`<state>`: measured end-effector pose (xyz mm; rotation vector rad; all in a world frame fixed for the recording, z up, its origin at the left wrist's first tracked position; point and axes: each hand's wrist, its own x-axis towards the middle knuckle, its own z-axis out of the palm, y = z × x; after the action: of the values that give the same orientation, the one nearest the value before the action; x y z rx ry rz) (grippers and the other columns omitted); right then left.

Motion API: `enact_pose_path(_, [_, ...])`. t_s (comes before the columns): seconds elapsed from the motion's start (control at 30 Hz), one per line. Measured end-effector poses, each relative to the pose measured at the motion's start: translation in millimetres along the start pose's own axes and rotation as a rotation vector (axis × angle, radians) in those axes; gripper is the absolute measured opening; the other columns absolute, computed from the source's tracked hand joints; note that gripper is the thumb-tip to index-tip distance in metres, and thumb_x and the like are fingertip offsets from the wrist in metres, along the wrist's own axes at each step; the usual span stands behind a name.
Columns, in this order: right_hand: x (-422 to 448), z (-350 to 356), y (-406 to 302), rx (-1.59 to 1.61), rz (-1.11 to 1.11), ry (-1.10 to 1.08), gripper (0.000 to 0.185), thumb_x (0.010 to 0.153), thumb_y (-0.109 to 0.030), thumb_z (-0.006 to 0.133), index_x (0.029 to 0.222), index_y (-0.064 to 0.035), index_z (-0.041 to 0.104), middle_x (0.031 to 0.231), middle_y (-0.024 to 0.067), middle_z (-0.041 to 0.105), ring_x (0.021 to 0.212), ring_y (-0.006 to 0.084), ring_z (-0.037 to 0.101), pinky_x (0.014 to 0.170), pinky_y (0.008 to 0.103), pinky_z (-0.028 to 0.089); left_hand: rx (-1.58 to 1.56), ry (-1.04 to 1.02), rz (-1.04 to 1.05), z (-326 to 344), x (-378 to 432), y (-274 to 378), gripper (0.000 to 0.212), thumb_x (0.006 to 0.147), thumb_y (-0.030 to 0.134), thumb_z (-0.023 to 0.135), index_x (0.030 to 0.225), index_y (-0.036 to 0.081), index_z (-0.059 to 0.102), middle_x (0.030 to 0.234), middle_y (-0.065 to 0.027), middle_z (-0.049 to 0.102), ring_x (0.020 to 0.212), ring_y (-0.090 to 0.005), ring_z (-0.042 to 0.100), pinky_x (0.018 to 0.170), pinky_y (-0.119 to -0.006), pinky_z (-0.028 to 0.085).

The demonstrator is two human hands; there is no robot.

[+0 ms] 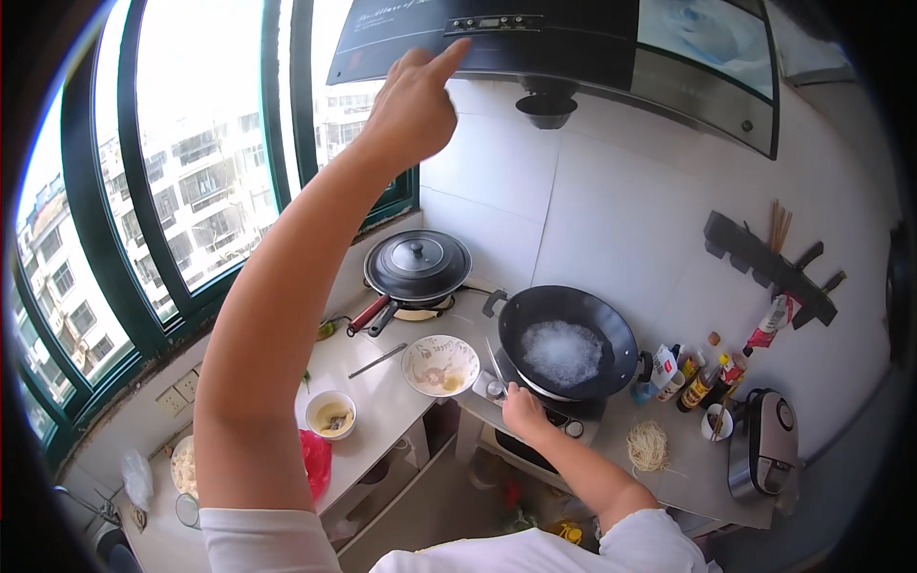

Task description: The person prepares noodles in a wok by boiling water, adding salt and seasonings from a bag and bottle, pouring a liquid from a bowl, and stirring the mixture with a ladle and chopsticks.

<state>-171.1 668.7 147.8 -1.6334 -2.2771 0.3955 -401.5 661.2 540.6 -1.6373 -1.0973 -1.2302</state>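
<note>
My left hand [419,107] is raised high to the front of a black range hood [401,36]. One finger stretches toward the hood's control panel [494,26]; contact cannot be told, and the hand holds nothing. Low at the gas stove's front, my right hand [523,412] grips a thin metal utensil [496,362], which slants up beside the wok. A black wok [616,351] sits on the burner, with white, frothy liquid [562,351] in its bottom. Stove knobs [494,389] lie close to the right hand.
Left of the wok are a patterned bowl [430,351], a smaller bowl [332,415] and a lidded pan [418,279]. Noodles [648,445], a sauce bottle [701,387] and a rice cooker [763,444] stand right. A knife rack [752,261] hangs on the wall.
</note>
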Motion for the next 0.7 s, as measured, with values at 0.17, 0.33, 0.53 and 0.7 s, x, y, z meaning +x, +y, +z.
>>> enact_pose_path(0.17, [-9.6, -13.8, -0.1, 0.27, -0.083, 0.096, 0.022, 0.082, -0.018, 0.055, 0.089, 0.0019, 0.051, 0.089, 0.0236, 0.059, 0.09, 0.04, 0.056, 0.077, 0.047, 0.044, 0.207, -0.006, -0.029, 59.3, 77.0, -1.4, 0.052, 0.084, -0.003, 0.047, 0.134, 0.012, 0.041, 0.1, -0.0127, 0.052, 0.088, -0.0229, 0.053, 0.077, -0.032, 0.045])
enact_pose_path(0.33, [-26.4, -43.0, 11.9, 0.523, -0.115, 0.031, 0.034, 0.081, -0.016, 0.056, 0.11, 0.0015, 0.053, 0.084, 0.0191, 0.061, 0.074, 0.0351, 0.058, 0.065, 0.0405, 0.046, 0.243, -0.168, -0.083, 84.3, 101.8, -2.0, 0.053, 0.083, -0.003, 0.048, 0.133, 0.011, 0.041, 0.1, -0.0127, 0.052, 0.088, -0.0231, 0.053, 0.077, -0.033, 0.045])
enact_pose_path(0.53, [-33.3, -73.3, 34.3, 1.213, 0.18, -0.376, 0.025, 0.089, -0.011, 0.048, 0.111, 0.0004, 0.052, 0.072, 0.0016, 0.052, 0.048, 0.0053, 0.046, 0.039, 0.0196, 0.038, 0.246, -0.161, -0.007, 81.8, 97.8, -0.8, 0.053, 0.082, -0.003, 0.049, 0.133, 0.01, 0.041, 0.099, -0.0127, 0.053, 0.088, -0.0234, 0.053, 0.077, -0.033, 0.045])
enact_pose_path(0.7, [-43.1, -107.1, 59.2, 1.624, 0.305, -0.322, 0.015, 0.09, -0.014, 0.049, 0.095, -0.0001, 0.052, 0.074, 0.0033, 0.053, 0.048, 0.0062, 0.046, 0.038, 0.0192, 0.038, 0.146, -0.012, 0.206, 66.3, 80.1, 8.9, 0.053, 0.082, -0.002, 0.05, 0.133, 0.009, 0.041, 0.099, -0.0127, 0.053, 0.088, -0.0236, 0.053, 0.077, -0.033, 0.045])
